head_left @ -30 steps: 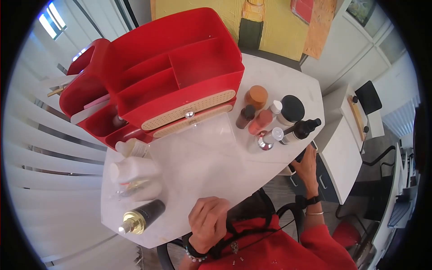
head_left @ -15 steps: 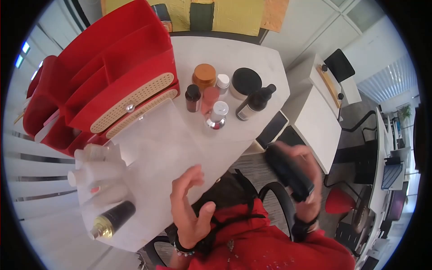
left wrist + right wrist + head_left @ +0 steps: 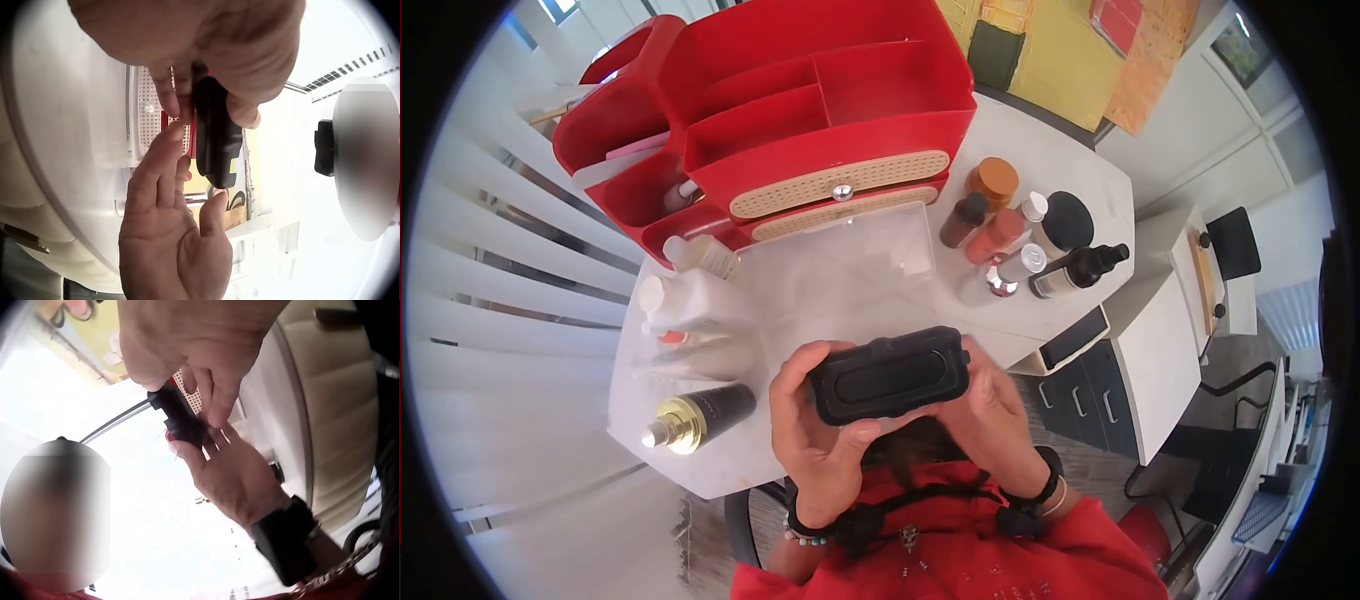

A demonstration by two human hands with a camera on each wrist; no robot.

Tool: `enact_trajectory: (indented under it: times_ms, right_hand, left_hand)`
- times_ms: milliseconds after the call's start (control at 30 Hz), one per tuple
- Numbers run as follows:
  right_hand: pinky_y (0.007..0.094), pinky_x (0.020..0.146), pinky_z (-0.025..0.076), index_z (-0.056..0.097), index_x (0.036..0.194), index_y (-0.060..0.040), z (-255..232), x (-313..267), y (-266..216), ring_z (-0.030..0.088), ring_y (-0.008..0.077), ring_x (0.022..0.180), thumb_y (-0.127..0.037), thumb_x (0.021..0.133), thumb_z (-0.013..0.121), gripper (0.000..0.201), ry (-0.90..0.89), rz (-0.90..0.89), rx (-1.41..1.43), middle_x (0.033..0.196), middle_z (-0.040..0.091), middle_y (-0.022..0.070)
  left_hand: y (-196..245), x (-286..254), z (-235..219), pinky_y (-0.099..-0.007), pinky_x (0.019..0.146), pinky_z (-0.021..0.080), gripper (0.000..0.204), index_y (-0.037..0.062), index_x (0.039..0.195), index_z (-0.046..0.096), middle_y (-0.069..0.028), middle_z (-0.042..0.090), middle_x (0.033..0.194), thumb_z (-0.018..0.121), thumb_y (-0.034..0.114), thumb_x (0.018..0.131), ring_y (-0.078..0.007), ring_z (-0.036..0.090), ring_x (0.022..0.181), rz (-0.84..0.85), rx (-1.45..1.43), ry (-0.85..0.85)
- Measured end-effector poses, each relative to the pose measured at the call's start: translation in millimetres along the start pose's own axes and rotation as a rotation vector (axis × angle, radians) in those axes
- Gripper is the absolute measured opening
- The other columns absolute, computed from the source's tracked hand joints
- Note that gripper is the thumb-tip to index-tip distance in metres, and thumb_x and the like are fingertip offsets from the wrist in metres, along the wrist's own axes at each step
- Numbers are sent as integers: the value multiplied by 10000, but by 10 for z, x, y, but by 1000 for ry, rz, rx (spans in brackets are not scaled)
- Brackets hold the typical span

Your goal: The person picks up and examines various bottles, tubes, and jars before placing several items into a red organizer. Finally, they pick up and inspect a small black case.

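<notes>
A black oblong case (image 3: 888, 375) with rounded corners and a recessed oval panel is held up in front of the chest, over the table's near edge. The left hand (image 3: 815, 465) grips one end, its thumb at the lower edge and fingers behind. At the opposite end, the right hand (image 3: 997, 425) holds the case, its fingers partly hidden behind it. In the left wrist view the case (image 3: 215, 134) appears edge-on between both hands. The right wrist view also shows the case (image 3: 181, 419) between the fingers and thumbs.
A red organizer (image 3: 880, 135) with rattan drawer fronts stands at the back. A clear plastic tray (image 3: 900, 240) lies before it. White bottles (image 3: 700, 305) and a black-and-gold bottle (image 3: 710, 415) are at left. Several jars and bottles, including a brown spray bottle (image 3: 1080, 270), stand at right, near an open drawer (image 3: 1075, 340).
The right hand has come from beside the open drawer at right, bringing the black case in front of the chest. The left hand has risen, opened and taken hold of the other end.
</notes>
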State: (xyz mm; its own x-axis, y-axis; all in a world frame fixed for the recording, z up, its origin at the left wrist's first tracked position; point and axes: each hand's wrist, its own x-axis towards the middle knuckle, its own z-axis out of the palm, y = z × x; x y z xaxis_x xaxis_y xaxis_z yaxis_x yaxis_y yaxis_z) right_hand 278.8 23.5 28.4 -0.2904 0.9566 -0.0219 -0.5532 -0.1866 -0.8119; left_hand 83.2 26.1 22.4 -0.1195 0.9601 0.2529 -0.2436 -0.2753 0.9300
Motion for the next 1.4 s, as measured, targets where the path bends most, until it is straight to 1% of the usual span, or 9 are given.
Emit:
enact_trajectory:
  times_ms: [233,567,667,733,933,1067,1167,1233,1400]
  right_hand:
    - [439,1179,533,470,1613,9,-126,16,-231,650,272,1421,-493,1187,640,680,115,-191,-410,1526,653,186]
    - [442,1163,586,466,1574,2,-68,173,-103,652,279,1420,-68,1084,796,595,-12,-180,-269,1563,615,212]
    - [427,1124,612,464,1553,0,61,144,19,663,268,1384,-90,1092,794,574,69,-200,-169,1529,630,204]
    - [402,1079,617,468,1552,2,47,133,135,672,245,1339,-151,1109,792,570,62,-224,-161,1518,636,205]
    - [351,978,600,547,1492,16,-134,114,-62,726,194,1153,-285,1152,751,497,6,-158,-413,1395,726,173]
    - [341,963,596,616,1431,15,24,283,-268,744,185,1046,-269,1143,756,428,73,-281,-561,1318,768,148]
    - [331,939,591,678,1359,13,227,550,-502,741,190,996,-200,1110,780,344,131,-426,-784,1303,774,142]
    - [331,911,588,714,1301,12,486,747,-779,739,203,972,-138,1070,802,289,161,-569,-875,1292,772,155]
    - [351,892,591,701,1312,14,1123,1603,-1112,727,251,996,-75,1041,789,299,60,-805,-986,1201,746,166]
  left_hand:
    - [-7,-18,10,-408,1152,538,824,-24,1600,520,-198,650,1470,968,149,930,-274,656,1340,-32,16,-17]
    - [-28,-35,72,-430,1178,551,964,0,1683,406,-248,636,1535,983,171,929,-300,660,1369,-18,-26,70]
    - [-7,-7,133,-444,1172,555,1024,11,1718,350,-269,638,1540,979,266,951,-312,669,1372,-92,-108,122]
    - [4,41,171,-448,1158,549,1115,9,1712,372,-232,668,1464,906,627,954,-307,674,1335,-108,29,175]
    - [40,123,96,-463,1139,560,1143,8,1702,394,-207,669,1408,870,711,937,-299,672,1321,-207,-104,168]
    - [-98,50,37,-460,1127,558,1087,13,1685,409,-214,682,1375,883,665,956,-305,691,1285,-188,-68,177]
    - [-289,-72,-116,-448,1139,549,912,-18,1670,400,-205,658,1418,903,367,1013,-304,685,1301,-114,-70,108]
    - [-86,-75,-50,-473,1114,578,911,-12,1665,379,-225,664,1411,914,300,996,-330,701,1294,-165,-177,31]
    - [-17,-142,-165,-480,1076,604,864,-9,1627,388,-251,708,1309,909,267,995,-344,733,1227,-92,-248,16]
